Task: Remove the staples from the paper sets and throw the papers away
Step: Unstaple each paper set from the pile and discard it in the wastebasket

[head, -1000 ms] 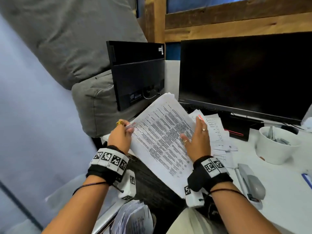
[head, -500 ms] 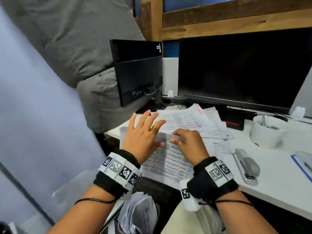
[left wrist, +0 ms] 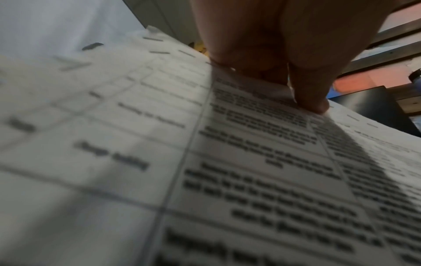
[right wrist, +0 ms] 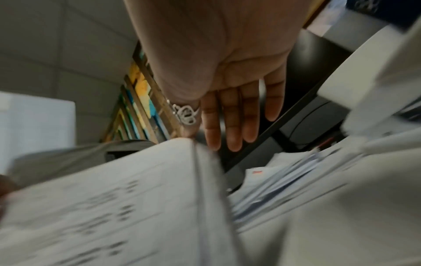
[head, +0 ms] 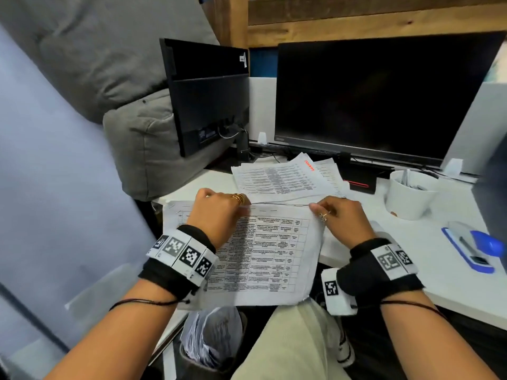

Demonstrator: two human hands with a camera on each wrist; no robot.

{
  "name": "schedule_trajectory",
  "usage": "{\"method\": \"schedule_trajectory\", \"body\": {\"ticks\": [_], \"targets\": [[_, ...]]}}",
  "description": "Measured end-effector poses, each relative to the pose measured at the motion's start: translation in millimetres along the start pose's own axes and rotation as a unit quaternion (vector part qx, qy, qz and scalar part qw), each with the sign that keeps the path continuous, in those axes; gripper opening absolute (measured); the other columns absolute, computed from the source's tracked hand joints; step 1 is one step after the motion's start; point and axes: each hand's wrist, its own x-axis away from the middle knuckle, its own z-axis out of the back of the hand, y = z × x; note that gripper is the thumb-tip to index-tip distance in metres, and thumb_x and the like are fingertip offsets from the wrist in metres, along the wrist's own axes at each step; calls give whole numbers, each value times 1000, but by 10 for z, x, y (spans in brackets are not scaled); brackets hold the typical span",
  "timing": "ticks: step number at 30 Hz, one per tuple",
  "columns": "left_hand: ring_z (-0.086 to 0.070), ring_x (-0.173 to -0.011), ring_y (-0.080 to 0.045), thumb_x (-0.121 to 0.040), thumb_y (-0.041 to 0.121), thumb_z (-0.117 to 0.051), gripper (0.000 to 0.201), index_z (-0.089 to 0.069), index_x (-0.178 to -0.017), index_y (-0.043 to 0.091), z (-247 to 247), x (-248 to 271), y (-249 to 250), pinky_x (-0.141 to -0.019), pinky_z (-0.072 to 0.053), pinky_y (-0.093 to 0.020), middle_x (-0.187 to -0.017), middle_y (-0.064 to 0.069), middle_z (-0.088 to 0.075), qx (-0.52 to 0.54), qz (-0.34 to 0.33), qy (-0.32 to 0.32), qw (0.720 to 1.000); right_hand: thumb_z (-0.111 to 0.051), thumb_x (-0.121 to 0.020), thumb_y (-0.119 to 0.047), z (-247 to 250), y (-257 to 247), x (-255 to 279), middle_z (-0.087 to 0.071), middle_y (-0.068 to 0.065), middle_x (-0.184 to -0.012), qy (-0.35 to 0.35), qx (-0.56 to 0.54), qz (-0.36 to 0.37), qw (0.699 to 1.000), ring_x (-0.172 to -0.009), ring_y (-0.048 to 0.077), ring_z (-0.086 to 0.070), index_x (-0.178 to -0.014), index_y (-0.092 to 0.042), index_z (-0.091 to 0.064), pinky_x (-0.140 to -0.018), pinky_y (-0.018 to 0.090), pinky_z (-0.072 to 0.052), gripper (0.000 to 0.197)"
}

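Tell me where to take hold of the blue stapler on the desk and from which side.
Grip the blue stapler across its two long sides near the raised blue end, coming from above with the right hand. It lies flat on the white desk, long and narrow, apart from the white cup and the papers, so nothing appears to block a top-down reach.
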Motion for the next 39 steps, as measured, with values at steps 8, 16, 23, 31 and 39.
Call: {"method": "schedule_trajectory", "body": {"ticks": [8, 16, 23, 31, 39], "targets": [[-62, -74, -19, -94, 36, -47, 21, -66, -93, 26, -183, 80, 190, -88, -26, -34, -73, 7, -64, -2, -49, 23, 999, -56, -90, -28, 261, 641, 177, -60, 16, -110, 69, 218, -165, 959, -110, 35, -50, -103, -11, -69, -90, 42, -43, 25], [-58, -61, -11, -90, 58, -19, 56, -66, -81, 30, -314, 102, 281, -81, -20, -32, -65, 11, -63, -19, -94, 59, 994, -45, -96, -36, 254, 688, 207, -55, 24, -125, -17, 138, -295, 945, -119, 38, -48, -120, 5, -54, -97, 37, -38, 48], [-62, -59, -13, -88, 52, -27, 47, -65, -78, 27, -332, 133, 393, -81, -22, -34, -64, 10, -66, -14, -120, 69, 990, -45, -95, -34, 371, 630, 145, -55, 21, -125, -95, 103, -356, 924, -115, 34, -52, -117, 2, -55, -91, 32, -41, 44], [-61, -58, -14, -89, 45, -38, 34, -65, -77, 28, -319, 176, 482, -82, -21, -34, -62, 9, -64, -43, -119, 57, 990, -66, -83, -25, 301, 460, 99, -61, 11, -89, -15, -272, -379, 884, -76, 25, -62, -104, -1, -58, -63, 35, -56, 33], [-57, -51, -12, -90, 48, -41, 35, -67, -77, 27, -284, 196, 527, -84, -20, -33, -51, 7, -58, -65, -129, 16, 989, -47, -98, -27, 273, 146, 191, -60, 9, -109, 15, -508, -272, 817, -92, 22, -60, -121, -10, -45, -73, 37, -52, 28]]}}
